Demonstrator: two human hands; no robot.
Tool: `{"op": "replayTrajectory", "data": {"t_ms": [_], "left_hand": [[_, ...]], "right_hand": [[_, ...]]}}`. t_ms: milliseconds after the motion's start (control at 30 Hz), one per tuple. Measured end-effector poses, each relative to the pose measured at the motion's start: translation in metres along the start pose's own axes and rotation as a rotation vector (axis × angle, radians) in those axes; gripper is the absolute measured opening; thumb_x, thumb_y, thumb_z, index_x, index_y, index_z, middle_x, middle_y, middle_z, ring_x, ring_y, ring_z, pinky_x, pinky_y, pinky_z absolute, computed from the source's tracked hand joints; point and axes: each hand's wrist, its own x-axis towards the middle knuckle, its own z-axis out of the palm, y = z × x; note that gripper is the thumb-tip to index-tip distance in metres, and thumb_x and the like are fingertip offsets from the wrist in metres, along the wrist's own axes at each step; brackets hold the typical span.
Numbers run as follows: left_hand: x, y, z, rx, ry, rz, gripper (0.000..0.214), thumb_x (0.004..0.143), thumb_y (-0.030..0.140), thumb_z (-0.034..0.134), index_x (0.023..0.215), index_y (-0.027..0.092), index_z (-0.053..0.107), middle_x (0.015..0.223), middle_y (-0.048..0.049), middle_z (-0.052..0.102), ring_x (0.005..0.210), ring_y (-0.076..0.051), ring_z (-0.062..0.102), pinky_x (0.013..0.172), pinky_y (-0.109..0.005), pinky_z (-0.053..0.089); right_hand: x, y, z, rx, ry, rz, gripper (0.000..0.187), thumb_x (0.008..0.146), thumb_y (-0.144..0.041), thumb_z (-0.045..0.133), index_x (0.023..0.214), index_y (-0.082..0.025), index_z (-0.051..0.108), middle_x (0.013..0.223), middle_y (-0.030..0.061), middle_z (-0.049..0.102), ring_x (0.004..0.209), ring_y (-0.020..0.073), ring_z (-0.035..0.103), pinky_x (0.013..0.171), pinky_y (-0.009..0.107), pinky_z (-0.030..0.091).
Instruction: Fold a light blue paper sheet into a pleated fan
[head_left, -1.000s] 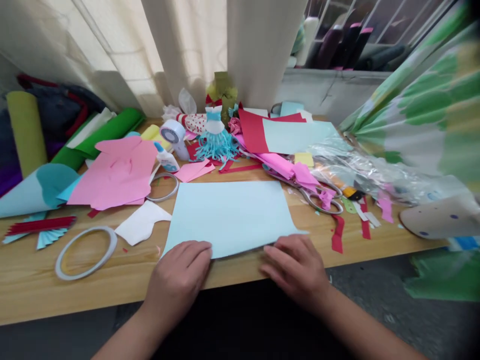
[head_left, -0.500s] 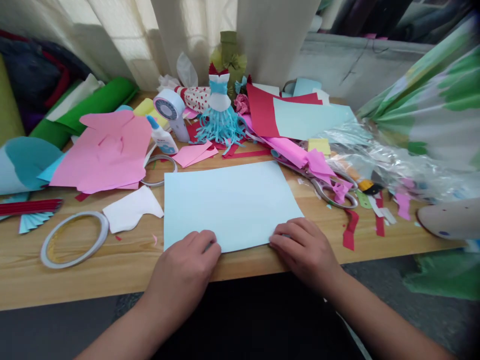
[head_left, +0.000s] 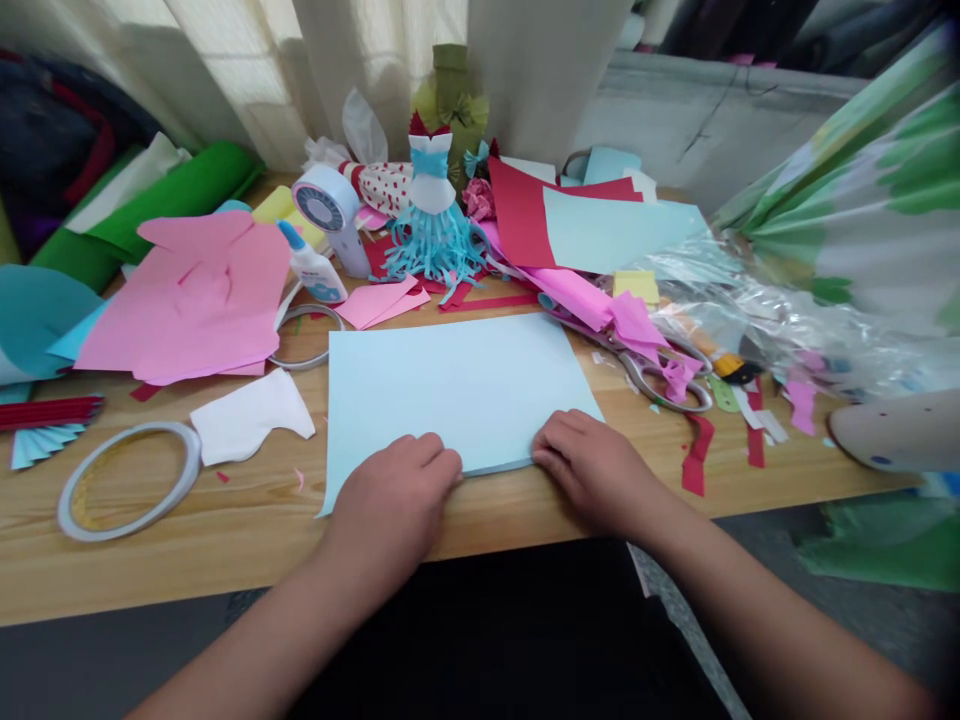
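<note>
Left hand (head_left: 394, 500): curled almost closed, the near edge of the light blue sheet (head_left: 450, 385) gripped.
Right hand (head_left: 589, 465): similarly curled, the same edge pinched farther right.
Sheet: spread on the desk (head_left: 247, 555), left of the scissors (head_left: 649, 375).
Near edge: now turned up in a narrow band between the hands; a fold or roll seems begun.

One left hand (head_left: 397, 495) and one right hand (head_left: 589, 465) are holding one pale blue sheet (head_left: 457, 385); tape rolls (head_left: 192, 458), two; glue bottle (head_left: 319, 275), one; handheld fan (head_left: 322, 208), one; fringed dress (head_left: 433, 195), one; curved white cutout (head_left: 251, 415), one: all are occupying one wooden table (head_left: 487, 515).
</note>
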Motion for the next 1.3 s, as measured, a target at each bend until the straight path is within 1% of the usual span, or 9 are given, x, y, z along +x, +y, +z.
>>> {"op": "replayTrajectory", "data": {"t_ms": [100,233,300,433,633,833,967,1067,1300], "left_hand": [[0.008,-0.01,-0.006,-0.07,-0.073,0.063,0.021,0.088,0.012,0.04,0.093,0.022,0.058,0.079,-0.0006,0.059,0.076,-0.017,0.055,0.064,-0.027,0.041],[0.012,-0.02,-0.012,-0.122,-0.121,0.149,0.05,0.08,0.003,0.04,0.115,0.035,0.056,0.08,0.0021,0.058,0.072,-0.015,0.055,0.061,-0.023,0.039],[0.012,-0.022,-0.012,-0.138,-0.124,0.167,0.059,0.079,0.002,0.041,0.122,0.04,0.053,0.079,0.0024,0.057,0.071,-0.014,0.054,0.06,-0.022,0.038],[0.01,-0.023,-0.009,-0.132,-0.116,0.202,0.061,0.081,0.004,0.043,0.126,0.046,0.05,0.076,0.0026,0.054,0.067,-0.013,0.052,0.059,-0.022,0.036],[0.006,-0.019,-0.008,-0.092,-0.051,0.227,0.053,0.087,0.01,0.041,0.128,0.043,0.049,0.071,0.002,0.051,0.064,-0.014,0.048,0.057,-0.022,0.035],[0.004,-0.017,-0.005,-0.063,-0.055,0.222,0.05,0.087,0.012,0.042,0.127,0.041,0.05,0.073,0.0007,0.051,0.066,-0.015,0.047,0.057,-0.024,0.033],[0.002,-0.019,-0.004,-0.073,-0.053,0.256,0.046,0.087,0.011,0.044,0.124,0.037,0.053,0.075,0.0007,0.052,0.068,-0.015,0.046,0.059,-0.025,0.033],[0.001,-0.019,-0.003,-0.057,-0.043,0.275,0.047,0.087,0.01,0.044,0.126,0.036,0.051,0.075,0.0008,0.051,0.067,-0.015,0.045,0.059,-0.026,0.032],[0.0,-0.018,-0.003,-0.004,-0.061,0.28,0.045,0.088,0.011,0.046,0.125,0.036,0.05,0.077,0.0009,0.052,0.067,-0.015,0.046,0.06,-0.027,0.031]], "right_hand": [[0.003,0.003,-0.004,0.015,-0.021,-0.009,0.016,0.088,-0.017,0.047,0.081,-0.019,0.061,0.078,0.0035,0.06,0.078,0.0172,0.052,0.07,0.028,0.04],[0.003,0.007,-0.009,0.047,-0.052,-0.056,0.022,0.087,-0.012,0.046,0.094,-0.023,0.064,0.083,0.0028,0.062,0.08,0.0166,0.054,0.07,0.027,0.04],[0.003,0.01,-0.011,0.065,-0.066,-0.093,0.028,0.086,-0.01,0.045,0.1,-0.025,0.065,0.083,0.0023,0.061,0.079,0.0161,0.054,0.069,0.027,0.041],[0.003,0.014,-0.011,0.092,-0.076,-0.166,0.038,0.086,-0.007,0.045,0.105,-0.031,0.067,0.082,0.0017,0.06,0.076,0.0148,0.054,0.068,0.026,0.041],[0.004,0.018,-0.012,0.057,-0.109,-0.205,0.044,0.087,-0.008,0.046,0.113,-0.038,0.064,0.085,0.0002,0.059,0.076,0.0136,0.053,0.067,0.024,0.04],[0.006,0.019,-0.019,-0.064,-0.163,-0.295,0.038,0.09,-0.019,0.051,0.117,-0.045,0.059,0.082,-0.001,0.055,0.074,0.0149,0.049,0.063,0.025,0.034],[0.009,0.019,-0.021,-0.102,-0.192,-0.311,0.033,0.091,-0.026,0.052,0.115,-0.047,0.06,0.082,-0.0011,0.055,0.074,0.0153,0.048,0.062,0.027,0.03],[0.009,0.017,-0.022,-0.104,-0.189,-0.308,0.031,0.09,-0.028,0.053,0.114,-0.047,0.06,0.081,-0.001,0.055,0.073,0.0154,0.047,0.061,0.027,0.029],[0.008,0.018,-0.021,-0.137,-0.167,-0.367,0.037,0.09,-0.022,0.054,0.116,-0.047,0.059,0.08,-0.0012,0.054,0.073,0.0154,0.047,0.06,0.027,0.026]]}}
